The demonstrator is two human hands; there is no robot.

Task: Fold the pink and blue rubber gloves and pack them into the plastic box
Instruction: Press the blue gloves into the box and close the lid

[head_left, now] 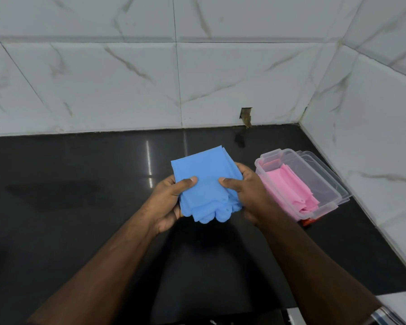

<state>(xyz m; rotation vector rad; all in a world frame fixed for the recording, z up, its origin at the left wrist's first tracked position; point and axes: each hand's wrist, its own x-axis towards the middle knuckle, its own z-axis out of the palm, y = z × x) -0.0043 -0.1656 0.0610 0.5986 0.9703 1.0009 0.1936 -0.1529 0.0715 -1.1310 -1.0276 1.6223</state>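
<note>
Head view, kitchen corner, one person at work.

Item in hand: blue rubber gloves, folded into a flat bundle, cuff end away from the person, glove digits hanging at the near end. Held above the worktop, just left of the plastic box and apart from it.

Left hand: cradles the bundle's left edge, thumb pressed on top, fingers closed beneath and hidden. Right hand: grips the right edge the same way, thumb on top, fingers wrapped under.

Plastic box: clear, open, standing on the worktop near the right wall. Pink rubber gloves already lie folded inside, filling much of the floor. A clear lid appears to rest under or behind the box on its far side; which, cannot tell. A small red-orange part shows at the box's near corner.

Step judged: pink pair packed; blue pair folded or nearly so, not yet packed. Next move likely calls for keeping the fold pinched so the slack rubber does not spring open, carrying it right over the rim, and laying it on the pink pair.

Surface: black polished stone worktop, glossy, with light streaks reflected and a faint smear at left.

Room: white marble-effect wall tiles on two walls meeting at a corner; a small broken notch in the tile at the worktop line.
</note>
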